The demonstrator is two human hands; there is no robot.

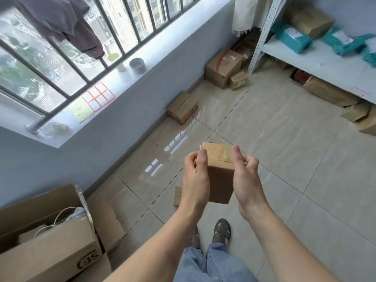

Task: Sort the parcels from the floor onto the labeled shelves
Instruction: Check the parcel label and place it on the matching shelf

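Observation:
A small brown cardboard parcel [220, 176] with clear tape on top is held up in front of me, above the tiled floor. My left hand [196, 180] grips its left side, thumb on the top edge. My right hand [247, 178] grips its right side the same way. A white metal shelf [317, 64] stands at the upper right, carrying teal mailer bags [293, 38] and a brown parcel [311, 22]. More cardboard parcels lie on the floor: one by the wall [183, 107], a larger one [223, 68] with a small one [238, 80] near the shelf post.
A big open cardboard box [50, 241] stands at the lower left. A flat piece of cardboard [177, 196] lies on the floor under my left hand. Boxes [329, 92] sit under the shelf. A window sill [67, 127] holds label sheets [98, 96] and a tape roll [137, 65]. My feet [221, 231] are below.

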